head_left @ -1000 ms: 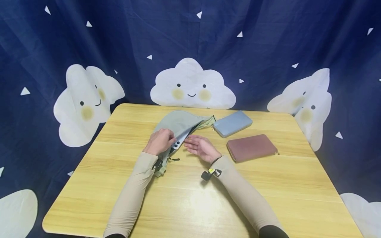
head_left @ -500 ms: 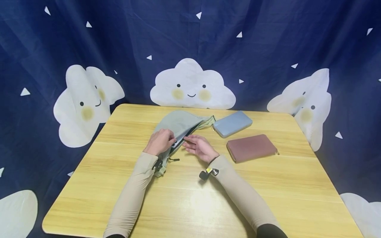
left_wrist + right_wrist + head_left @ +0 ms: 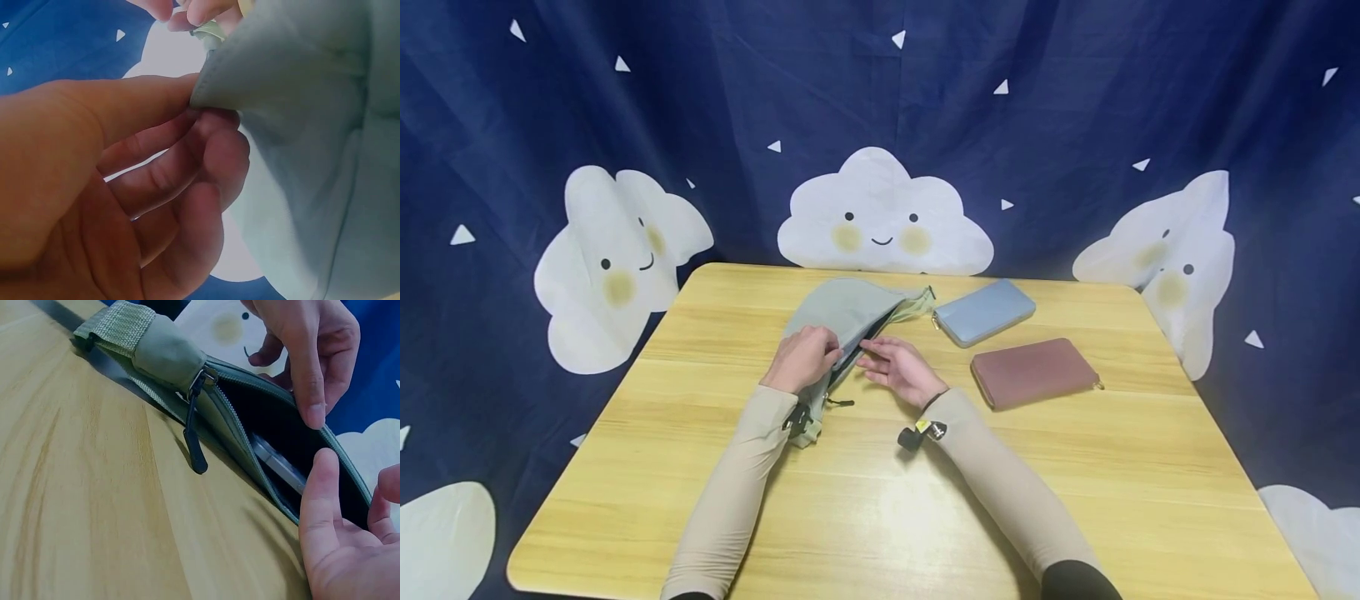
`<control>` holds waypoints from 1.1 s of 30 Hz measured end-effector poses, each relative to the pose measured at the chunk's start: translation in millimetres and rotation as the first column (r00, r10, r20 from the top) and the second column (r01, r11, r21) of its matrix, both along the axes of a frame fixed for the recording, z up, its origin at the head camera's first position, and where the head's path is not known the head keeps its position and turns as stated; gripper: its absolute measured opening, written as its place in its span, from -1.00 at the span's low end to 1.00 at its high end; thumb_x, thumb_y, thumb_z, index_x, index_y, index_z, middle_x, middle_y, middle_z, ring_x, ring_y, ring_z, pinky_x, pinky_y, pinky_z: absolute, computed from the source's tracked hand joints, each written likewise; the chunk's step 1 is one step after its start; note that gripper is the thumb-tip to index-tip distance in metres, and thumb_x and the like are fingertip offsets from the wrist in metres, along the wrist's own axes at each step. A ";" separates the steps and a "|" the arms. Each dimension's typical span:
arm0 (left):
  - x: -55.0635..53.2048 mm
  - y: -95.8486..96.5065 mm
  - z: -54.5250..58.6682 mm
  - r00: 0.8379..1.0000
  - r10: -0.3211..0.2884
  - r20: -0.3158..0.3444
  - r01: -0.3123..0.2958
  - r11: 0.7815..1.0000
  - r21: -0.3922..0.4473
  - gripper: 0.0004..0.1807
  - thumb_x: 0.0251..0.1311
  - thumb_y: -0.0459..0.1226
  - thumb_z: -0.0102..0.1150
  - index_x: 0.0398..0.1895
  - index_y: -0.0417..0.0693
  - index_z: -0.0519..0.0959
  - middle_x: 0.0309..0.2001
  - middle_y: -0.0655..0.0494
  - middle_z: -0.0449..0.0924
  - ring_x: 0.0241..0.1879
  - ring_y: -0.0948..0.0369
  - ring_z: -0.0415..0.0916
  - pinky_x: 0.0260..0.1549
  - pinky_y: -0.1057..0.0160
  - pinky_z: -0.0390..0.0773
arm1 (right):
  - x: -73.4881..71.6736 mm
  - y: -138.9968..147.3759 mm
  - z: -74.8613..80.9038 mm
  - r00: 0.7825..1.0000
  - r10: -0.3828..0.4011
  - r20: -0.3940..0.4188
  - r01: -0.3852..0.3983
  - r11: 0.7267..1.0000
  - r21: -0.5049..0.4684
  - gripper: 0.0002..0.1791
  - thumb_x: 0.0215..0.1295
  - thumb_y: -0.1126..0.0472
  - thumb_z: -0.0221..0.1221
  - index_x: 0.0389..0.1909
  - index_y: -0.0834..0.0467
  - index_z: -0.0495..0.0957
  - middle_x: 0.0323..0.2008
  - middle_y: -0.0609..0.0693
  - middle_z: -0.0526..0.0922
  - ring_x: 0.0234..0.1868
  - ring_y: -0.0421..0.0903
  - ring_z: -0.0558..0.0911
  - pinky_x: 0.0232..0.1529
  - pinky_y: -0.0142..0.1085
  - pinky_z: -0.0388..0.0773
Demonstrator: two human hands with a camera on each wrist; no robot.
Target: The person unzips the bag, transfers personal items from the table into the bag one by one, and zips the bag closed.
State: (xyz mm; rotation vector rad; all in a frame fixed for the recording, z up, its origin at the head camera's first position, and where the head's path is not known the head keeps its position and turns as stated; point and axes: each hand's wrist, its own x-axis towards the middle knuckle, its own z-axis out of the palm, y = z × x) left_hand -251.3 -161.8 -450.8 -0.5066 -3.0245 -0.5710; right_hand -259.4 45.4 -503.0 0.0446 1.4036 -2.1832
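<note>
A sage-green zippered bag (image 3: 842, 308) lies on the table, its mouth gaping toward my right hand. My left hand (image 3: 806, 357) pinches the upper lip of the mouth between thumb and curled fingers; the left wrist view shows the fabric edge (image 3: 215, 94) at the thumb tip. At the opening's near side is my right hand (image 3: 906, 372), fingers fairly straight and fingertips right at the mouth. Inside the bag, a slim phone (image 3: 278, 464) shows its edge in the right wrist view, partly hidden by the bag wall. A black zipper pull (image 3: 195, 450) hangs at the mouth's end.
A light-blue zip wallet (image 3: 987, 312) lies right of the bag, close to its strap end. Nearer to me is a mauve zip wallet (image 3: 1036, 372). Both rest on the wooden table (image 3: 880, 517), with a dark blue cloud-print curtain (image 3: 730, 100) behind.
The phone has slid deeper into the bag; its camera end no longer shows in the head view. My right hand has shifted slightly left, and the bag's far strap end has too. The left hand stays put.
</note>
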 end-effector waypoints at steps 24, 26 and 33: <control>-1.2 -0.9 -0.7 1.000 -0.003 0.013 0.003 1.000 -0.006 -0.68 0.38 -0.20 0.28 -0.60 0.04 0.60 -0.60 0.18 0.56 -0.57 0.21 0.43 -0.56 0.23 0.35 | -7.5 -12.7 -0.2 0.996 -0.071 0.050 0.074 0.995 -0.067 -0.68 0.63 0.20 -0.10 0.28 0.17 0.33 0.52 0.09 0.28 -0.03 -0.11 0.66 -0.15 -0.36 0.65; -1.3 -0.7 0.9 1.000 -0.006 0.015 0.006 1.000 -0.007 -0.68 0.38 -0.21 0.27 -0.61 0.03 0.60 -0.60 0.17 0.56 -0.57 0.20 0.43 -0.56 0.23 0.35 | -9.1 -13.4 0.1 0.996 -0.077 0.041 0.080 0.994 -0.075 -0.66 0.63 0.19 -0.08 0.31 0.17 0.33 0.53 0.08 0.26 -0.03 -0.11 0.66 -0.15 -0.37 0.65; -0.3 -2.0 1.4 1.000 -0.005 0.010 0.005 1.000 -0.009 -0.73 0.36 -0.23 0.29 -0.55 0.01 0.66 -0.55 0.16 0.62 -0.54 0.20 0.47 -0.55 0.22 0.38 | -13.4 -18.6 1.3 0.999 -0.036 0.013 0.036 0.997 -0.070 -0.60 0.63 0.19 -0.08 0.37 0.18 0.31 0.45 0.05 0.28 -0.01 -0.10 0.68 -0.08 -0.35 0.65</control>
